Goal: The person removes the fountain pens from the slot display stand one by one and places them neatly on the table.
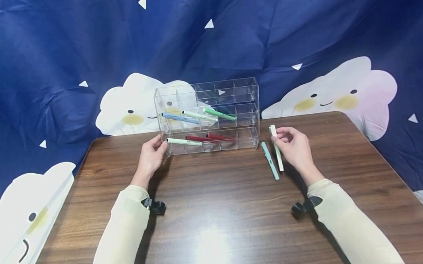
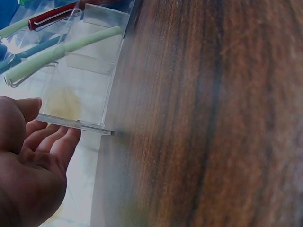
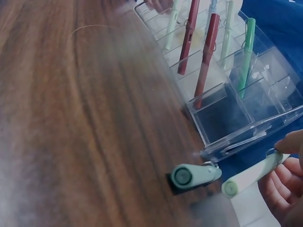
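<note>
Holding on the left: the person's left hand (image 1: pixel 150 156) is gripping the left end of the clear rack (image 1: pixel 259 117), thumb and fingers closing on opposite sides of its wall.
Pale pen (image 1: pixel 279 158): the right hand (image 1: pixel 295 147) is pinching it between thumb and fingers, just right of the rack.
Teal pen (image 1: pixel 270 161): lying on the brown table (image 1: pixel 218 188), just left of the pale pen.
Middle row: holding a blue pen (image 1: pixel 180 118), mint pen (image 1: pixel 199 116) and green pen (image 1: pixel 219 114), left to right.
Bottom row: holding another mint pen (image 1: pixel 184 141) left of two red pens (image 1: pixel 196 138).
</note>
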{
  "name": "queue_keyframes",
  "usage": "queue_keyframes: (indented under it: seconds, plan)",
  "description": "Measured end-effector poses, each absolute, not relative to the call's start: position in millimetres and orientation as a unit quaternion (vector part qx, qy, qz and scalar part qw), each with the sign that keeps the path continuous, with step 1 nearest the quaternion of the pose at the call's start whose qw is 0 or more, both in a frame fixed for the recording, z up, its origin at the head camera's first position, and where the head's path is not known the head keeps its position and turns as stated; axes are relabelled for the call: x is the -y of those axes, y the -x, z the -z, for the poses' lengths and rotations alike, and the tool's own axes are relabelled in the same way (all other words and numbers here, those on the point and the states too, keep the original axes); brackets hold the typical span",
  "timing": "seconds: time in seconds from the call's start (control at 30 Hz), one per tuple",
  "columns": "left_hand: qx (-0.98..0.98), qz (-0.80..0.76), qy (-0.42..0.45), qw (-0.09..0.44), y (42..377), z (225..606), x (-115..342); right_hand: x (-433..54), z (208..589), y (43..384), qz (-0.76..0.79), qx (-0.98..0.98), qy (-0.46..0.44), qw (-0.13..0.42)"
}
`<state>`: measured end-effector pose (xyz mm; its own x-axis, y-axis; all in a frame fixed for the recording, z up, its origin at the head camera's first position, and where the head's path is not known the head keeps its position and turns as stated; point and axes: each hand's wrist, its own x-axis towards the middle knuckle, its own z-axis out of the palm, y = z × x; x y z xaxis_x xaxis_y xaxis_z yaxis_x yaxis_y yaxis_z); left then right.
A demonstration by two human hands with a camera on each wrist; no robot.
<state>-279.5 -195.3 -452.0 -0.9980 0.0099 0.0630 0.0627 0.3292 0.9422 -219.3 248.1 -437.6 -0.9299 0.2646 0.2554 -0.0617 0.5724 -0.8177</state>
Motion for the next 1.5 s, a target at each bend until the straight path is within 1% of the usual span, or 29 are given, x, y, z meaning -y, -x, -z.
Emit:
queue_keyframes:
  seconds: [0.3,0.47,0.8,1.13,1.5]
  plan:
    - [0.823,0.567,0.022,0.021,279,452,194,-252,450,218,-0.417,0.892,0.068,0.163]
    - [0.817,0.575,0.023,0.024,279,454,194,-253,456,219,-0.403,0.9,0.079,0.143]
    - [0.818,0.575,0.025,0.02,277,453,193,-250,461,218,-0.367,0.916,0.11,0.12]
    - [0.816,0.577,0.028,0.024,280,454,196,-248,461,223,-0.333,0.934,0.093,0.094]
    - [0.828,0.558,0.037,0.039,279,453,196,-247,460,222,-0.326,0.939,0.069,0.086]
